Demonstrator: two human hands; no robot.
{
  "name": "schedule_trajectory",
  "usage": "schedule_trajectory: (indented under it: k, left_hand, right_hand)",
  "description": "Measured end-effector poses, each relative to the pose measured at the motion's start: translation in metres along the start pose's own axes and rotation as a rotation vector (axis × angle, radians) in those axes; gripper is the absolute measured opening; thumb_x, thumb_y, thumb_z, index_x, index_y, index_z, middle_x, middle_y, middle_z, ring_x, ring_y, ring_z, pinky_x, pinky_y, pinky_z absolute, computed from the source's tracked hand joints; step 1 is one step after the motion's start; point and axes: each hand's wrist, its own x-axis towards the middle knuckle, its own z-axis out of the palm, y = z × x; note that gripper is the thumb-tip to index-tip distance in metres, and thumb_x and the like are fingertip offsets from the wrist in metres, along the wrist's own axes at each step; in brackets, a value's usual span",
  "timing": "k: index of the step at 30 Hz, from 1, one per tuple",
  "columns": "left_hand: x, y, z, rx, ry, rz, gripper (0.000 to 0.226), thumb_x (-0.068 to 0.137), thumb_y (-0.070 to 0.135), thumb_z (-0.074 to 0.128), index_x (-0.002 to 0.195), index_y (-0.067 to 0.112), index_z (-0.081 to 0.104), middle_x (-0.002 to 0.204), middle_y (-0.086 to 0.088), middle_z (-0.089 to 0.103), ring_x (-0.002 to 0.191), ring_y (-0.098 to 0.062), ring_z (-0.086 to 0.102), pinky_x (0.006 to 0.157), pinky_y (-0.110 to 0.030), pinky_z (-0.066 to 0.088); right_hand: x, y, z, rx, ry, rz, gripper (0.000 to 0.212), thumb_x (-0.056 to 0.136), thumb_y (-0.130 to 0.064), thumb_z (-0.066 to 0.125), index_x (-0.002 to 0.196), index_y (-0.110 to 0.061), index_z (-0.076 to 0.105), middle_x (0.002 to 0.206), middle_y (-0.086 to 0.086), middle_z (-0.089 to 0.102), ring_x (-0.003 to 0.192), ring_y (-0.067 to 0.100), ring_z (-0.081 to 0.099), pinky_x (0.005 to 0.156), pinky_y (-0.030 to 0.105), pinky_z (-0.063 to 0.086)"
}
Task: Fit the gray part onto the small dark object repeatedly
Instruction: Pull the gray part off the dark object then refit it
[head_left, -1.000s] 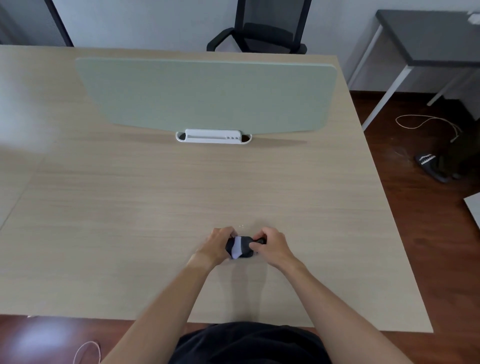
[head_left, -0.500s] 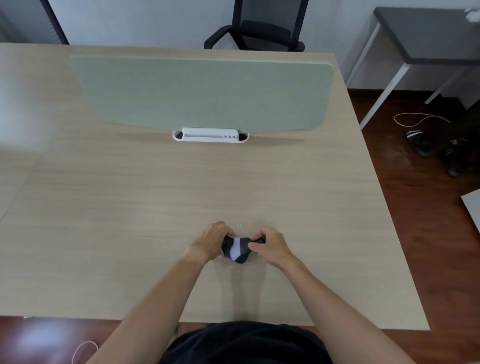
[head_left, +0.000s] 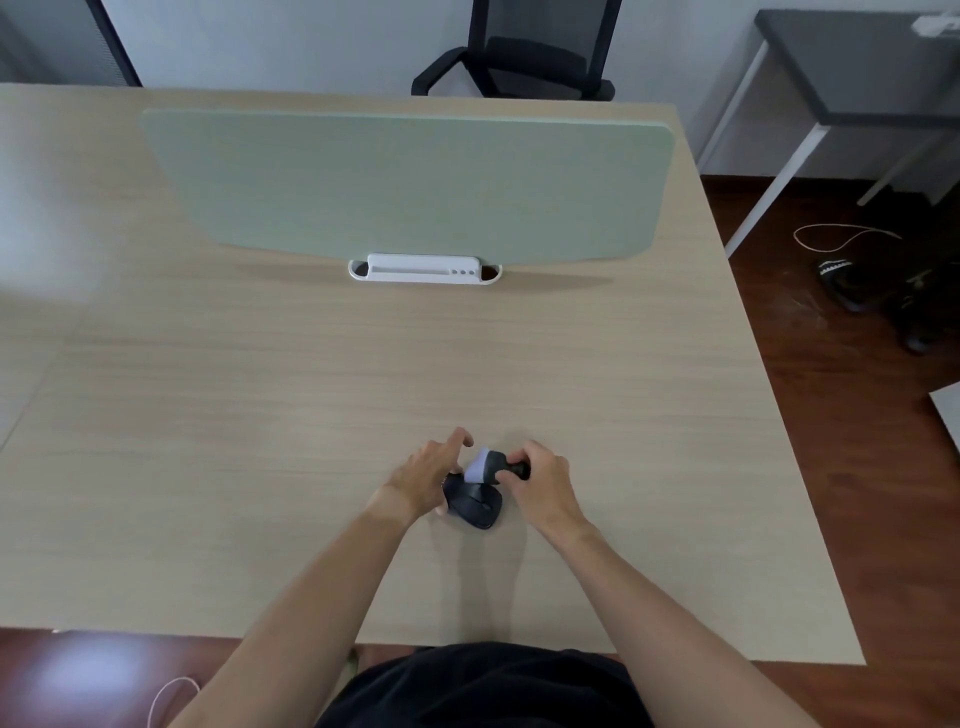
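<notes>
So the left hand (head_left: 426, 480) is pinning down the small dark object (head_left: 475, 505) at the lower middle of the frame, thumb and palm wrapped on its left side while the forefingers stick up loose above it, which I'd guess is to leave room for the other piece to come in. The right hand (head_left: 543, 480) is pinched around a dark stub on the end of the gray part (head_left: 480, 466), holding it tilted with its pale face just touching the top of the dark object, not seated flat as far as I can tell. Looks like mid-fit to me, one hand as the anchor and the other steering. Everything sits on the light wood counter (head_left: 260, 415) near its front edge. Further up there's a pale green divider panel (head_left: 405, 182) standing in a white clip base (head_left: 423, 268), well out of the way.
</notes>
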Motion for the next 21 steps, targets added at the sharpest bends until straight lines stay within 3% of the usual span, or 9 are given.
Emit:
schedule_trajectory:
  k: [6,12,17,21]
  left_hand:
    - [-0.001,0.000,-0.001,0.011,-0.004,-0.005,0.077,0.064,-0.013,0.070,0.121,0.026,0.034,0.116,-0.004,0.064,0.101,-0.028,0.058,0.074,-0.041,0.050]
    - [0.003,-0.002,0.001,-0.003,-0.014,-0.020,0.073,0.065,-0.012,0.071,0.120,0.022,0.038,0.119,-0.006,0.064,0.101,-0.029,0.059,0.074,-0.042,0.051]
    - [0.002,-0.003,0.004,-0.070,0.002,-0.055,0.066,0.065,-0.012,0.071,0.117,0.018,0.043,0.121,-0.006,0.062,0.102,-0.029,0.059,0.074,-0.038,0.048]
    - [0.002,-0.009,0.008,-0.163,0.031,-0.108,0.060,0.064,-0.007,0.074,0.111,0.019,0.046,0.121,-0.006,0.059,0.102,-0.029,0.058,0.077,-0.041,0.053]
  right_hand:
    - [0.012,0.008,-0.026,-0.263,-0.131,0.008,0.018,0.073,-0.009,0.066,0.066,-0.019,0.053,0.080,0.007,0.063,0.070,0.026,0.057,0.062,0.036,0.049]
    - [0.007,-0.003,-0.019,-0.150,-0.042,-0.014,0.010,0.079,-0.011,0.066,0.077,-0.010,0.056,0.075,0.004,0.061,0.067,0.020,0.052,0.059,0.036,0.045]
    - [-0.013,0.010,-0.003,-0.216,-0.023,0.015,0.017,0.079,-0.013,0.060,0.072,-0.018,0.044,0.072,0.000,0.054,0.066,0.022,0.047,0.057,0.035,0.039]
    - [-0.008,0.018,-0.018,-0.291,-0.113,0.059,0.016,0.074,-0.009,0.056,0.067,-0.019,0.045,0.073,0.001,0.055,0.066,0.025,0.048,0.056,0.034,0.040]
